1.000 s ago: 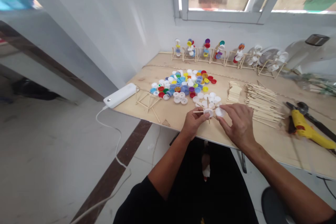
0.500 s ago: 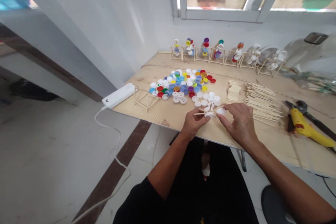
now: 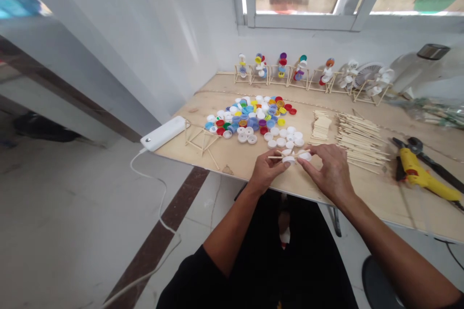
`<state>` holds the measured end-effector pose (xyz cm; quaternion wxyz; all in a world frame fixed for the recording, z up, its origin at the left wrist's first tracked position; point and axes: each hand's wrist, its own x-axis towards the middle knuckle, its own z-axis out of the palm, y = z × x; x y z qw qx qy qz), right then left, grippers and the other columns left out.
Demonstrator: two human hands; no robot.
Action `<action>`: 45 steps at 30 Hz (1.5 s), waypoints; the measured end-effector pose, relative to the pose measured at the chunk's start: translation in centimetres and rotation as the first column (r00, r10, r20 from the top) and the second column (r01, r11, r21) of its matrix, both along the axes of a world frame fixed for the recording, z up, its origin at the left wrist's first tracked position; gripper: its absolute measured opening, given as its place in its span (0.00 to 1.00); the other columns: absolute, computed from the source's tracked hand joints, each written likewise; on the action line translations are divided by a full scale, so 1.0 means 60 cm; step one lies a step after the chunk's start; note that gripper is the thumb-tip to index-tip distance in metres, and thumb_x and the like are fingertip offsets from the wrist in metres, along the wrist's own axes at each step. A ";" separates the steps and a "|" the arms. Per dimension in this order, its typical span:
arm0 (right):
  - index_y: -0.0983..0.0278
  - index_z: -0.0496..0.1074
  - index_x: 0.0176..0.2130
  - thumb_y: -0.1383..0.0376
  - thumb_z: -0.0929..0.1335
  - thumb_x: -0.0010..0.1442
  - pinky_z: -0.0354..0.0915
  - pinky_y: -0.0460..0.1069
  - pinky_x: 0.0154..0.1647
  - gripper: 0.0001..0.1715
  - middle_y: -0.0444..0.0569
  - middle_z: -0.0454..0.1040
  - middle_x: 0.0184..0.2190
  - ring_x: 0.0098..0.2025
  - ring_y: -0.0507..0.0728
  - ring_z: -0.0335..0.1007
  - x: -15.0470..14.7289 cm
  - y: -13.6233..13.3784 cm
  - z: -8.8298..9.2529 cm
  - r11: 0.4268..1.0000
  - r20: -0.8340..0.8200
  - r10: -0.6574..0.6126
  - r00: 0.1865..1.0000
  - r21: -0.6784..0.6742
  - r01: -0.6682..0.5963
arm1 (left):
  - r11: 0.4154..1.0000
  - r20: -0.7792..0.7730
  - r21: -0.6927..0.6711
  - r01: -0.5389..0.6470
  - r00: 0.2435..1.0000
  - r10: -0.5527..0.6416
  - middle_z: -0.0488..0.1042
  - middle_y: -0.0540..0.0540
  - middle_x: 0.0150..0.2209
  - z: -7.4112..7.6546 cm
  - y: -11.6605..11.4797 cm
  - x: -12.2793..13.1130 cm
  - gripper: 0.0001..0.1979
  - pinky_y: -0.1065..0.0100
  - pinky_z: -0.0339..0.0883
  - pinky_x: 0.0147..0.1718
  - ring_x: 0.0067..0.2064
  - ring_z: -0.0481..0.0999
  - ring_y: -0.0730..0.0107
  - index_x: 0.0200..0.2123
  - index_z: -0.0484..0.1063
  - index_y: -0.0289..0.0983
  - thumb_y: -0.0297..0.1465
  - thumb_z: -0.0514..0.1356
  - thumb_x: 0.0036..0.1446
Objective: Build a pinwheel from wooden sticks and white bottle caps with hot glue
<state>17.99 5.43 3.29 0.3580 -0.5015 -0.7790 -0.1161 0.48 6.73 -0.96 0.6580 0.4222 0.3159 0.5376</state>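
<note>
Near the table's front edge, my left hand [image 3: 267, 170] is closed on a small wheel of wooden sticks and white bottle caps [image 3: 288, 159]. My right hand [image 3: 329, 168] pinches a white bottle cap [image 3: 305, 155] between thumb and fingers, against the end of one of the wheel's sticks. Whether that cap is fixed to the stick I cannot tell. Just beyond both hands lie several loose white caps [image 3: 281, 142]. Behind those is a pile of coloured bottle caps [image 3: 250, 115]. My left fingertips are partly hidden by the wheel.
Stick stands with cap wheels [image 3: 282, 75] line the wall. Wooden sticks [image 3: 362, 140] and short pieces [image 3: 321, 126] lie to the right, then a yellow glue gun [image 3: 416, 174] and pliers [image 3: 440, 161]. A stick frame [image 3: 202, 141] and white power strip [image 3: 165, 133] are at left.
The wheel appears slightly turned or tilted between my hands. Both hands keep their hold and hardly move. The whole view has shifted a little.
</note>
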 end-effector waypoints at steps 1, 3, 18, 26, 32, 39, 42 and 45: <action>0.63 0.71 0.35 0.54 0.68 0.58 0.56 0.53 0.39 0.14 0.48 0.75 0.30 0.35 0.58 0.69 0.000 0.000 -0.001 1.000 -0.005 -0.005 1.000 -0.002 0.005 | 1.000 -0.002 0.003 0.004 1.000 -0.004 0.77 0.49 0.32 0.000 0.000 0.000 0.10 0.66 0.64 0.43 0.37 0.74 0.69 0.29 0.74 0.36 0.32 0.70 0.42; 0.63 0.71 0.34 0.54 0.68 0.58 0.56 0.53 0.38 0.14 0.48 0.75 0.30 0.35 0.58 0.68 0.000 0.000 -0.002 1.000 -0.014 -0.016 1.000 -0.006 0.016 | 1.000 -0.013 0.008 0.005 1.000 -0.005 0.77 0.49 0.31 0.001 0.000 0.001 0.11 0.66 0.64 0.43 0.37 0.74 0.68 0.28 0.74 0.36 0.32 0.70 0.41; 0.62 0.70 0.35 0.49 0.67 0.56 0.60 0.58 0.45 0.19 0.52 0.75 0.36 0.40 0.62 0.69 -0.001 -0.009 -0.001 0.980 -0.156 -0.027 0.987 -0.199 -0.005 | 1.000 -0.026 -0.025 -0.012 1.000 0.012 0.74 0.52 0.26 0.006 -0.003 -0.001 0.13 0.71 0.62 0.34 0.30 0.71 0.73 0.27 0.70 0.35 0.34 0.70 0.41; 0.60 0.70 0.46 0.52 0.67 0.56 0.62 0.58 0.51 0.22 0.53 0.73 0.48 0.49 0.61 0.67 0.006 -0.021 -0.002 0.911 -0.367 -0.026 0.930 -0.392 -0.129 | 0.998 0.061 -0.054 -0.030 0.998 0.033 0.75 0.51 0.25 -0.003 0.001 0.001 0.14 0.72 0.61 0.32 0.29 0.71 0.74 0.29 0.71 0.34 0.33 0.71 0.40; 0.60 0.71 0.46 0.53 0.66 0.57 0.63 0.57 0.49 0.20 0.51 0.74 0.47 0.46 0.60 0.68 0.001 -0.023 -0.002 0.868 -0.458 -0.064 0.887 -0.464 -0.177 | 0.999 0.050 -0.049 -0.016 0.999 0.018 0.77 0.49 0.28 0.001 -0.001 -0.001 0.13 0.70 0.63 0.34 0.31 0.73 0.72 0.28 0.73 0.34 0.33 0.70 0.40; 0.61 0.72 0.45 0.52 0.66 0.56 0.64 0.57 0.48 0.21 0.51 0.75 0.45 0.44 0.60 0.69 -0.007 -0.027 -0.001 0.852 -0.484 -0.088 0.871 -0.490 -0.186 | 0.998 0.065 -0.067 -0.004 0.998 0.008 0.78 0.48 0.30 0.000 -0.001 -0.001 0.12 0.69 0.64 0.38 0.32 0.76 0.70 0.29 0.73 0.34 0.32 0.70 0.40; 0.60 0.73 0.46 0.52 0.66 0.55 0.64 0.57 0.47 0.22 0.51 0.75 0.44 0.43 0.60 0.69 -0.008 -0.028 -0.004 0.855 -0.480 -0.100 0.871 -0.489 -0.171 | 0.998 0.055 -0.062 -0.005 0.998 0.008 0.79 0.48 0.29 0.001 -0.001 -0.001 0.12 0.69 0.64 0.37 0.32 0.76 0.70 0.29 0.73 0.35 0.32 0.70 0.40; 0.61 0.73 0.46 0.52 0.66 0.55 0.64 0.57 0.47 0.22 0.51 0.75 0.44 0.43 0.59 0.70 -0.011 -0.028 -0.005 0.862 -0.493 -0.095 0.865 -0.475 -0.176 | 0.999 0.053 -0.050 0.001 0.999 0.002 0.79 0.47 0.29 0.004 -0.002 -0.002 0.13 0.69 0.64 0.37 0.33 0.76 0.68 0.29 0.73 0.35 0.33 0.70 0.40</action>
